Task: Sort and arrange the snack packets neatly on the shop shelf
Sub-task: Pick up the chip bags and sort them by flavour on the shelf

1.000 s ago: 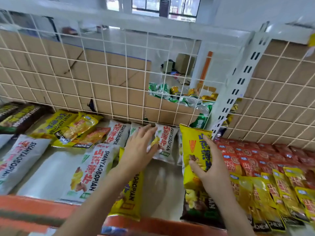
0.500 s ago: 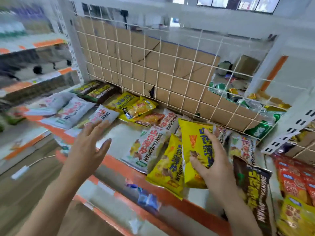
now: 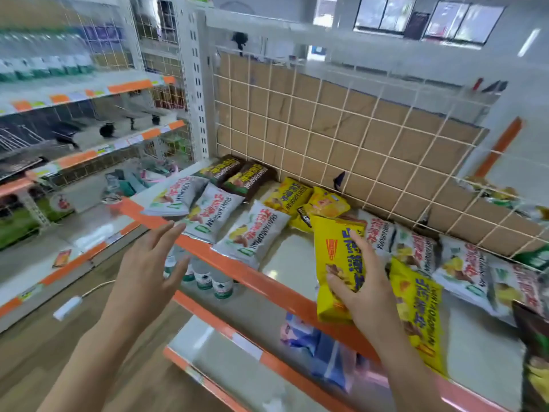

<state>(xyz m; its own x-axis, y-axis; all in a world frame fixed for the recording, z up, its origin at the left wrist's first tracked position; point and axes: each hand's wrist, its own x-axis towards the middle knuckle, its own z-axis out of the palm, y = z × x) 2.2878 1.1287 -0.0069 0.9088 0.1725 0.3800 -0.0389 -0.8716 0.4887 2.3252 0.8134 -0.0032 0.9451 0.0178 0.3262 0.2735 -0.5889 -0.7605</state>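
The right hand (image 3: 364,289) holds a yellow snack packet (image 3: 335,260) standing up, fingers and thumb curled round its lower half, over the shelf's orange edge (image 3: 267,281). The left hand (image 3: 145,269) is spread open, holding nothing, just in front of that edge near the white packets (image 3: 252,233).

The right hand (image 3: 365,295) holds a yellow packet (image 3: 334,254) upright over the shelf (image 3: 261,278), with fingers curled round its lower part. The left hand (image 3: 145,269) is in the air in front of the shelf's orange edge, fingers spread, holding nothing. White packets (image 3: 252,230) lie flat near that edge. Two brown packets (image 3: 237,176) lie at the back by the wire grid (image 3: 326,129). Another yellow packet (image 3: 416,307) lies just right of the right hand. Small bottles (image 3: 208,278) stand on the shelf below.
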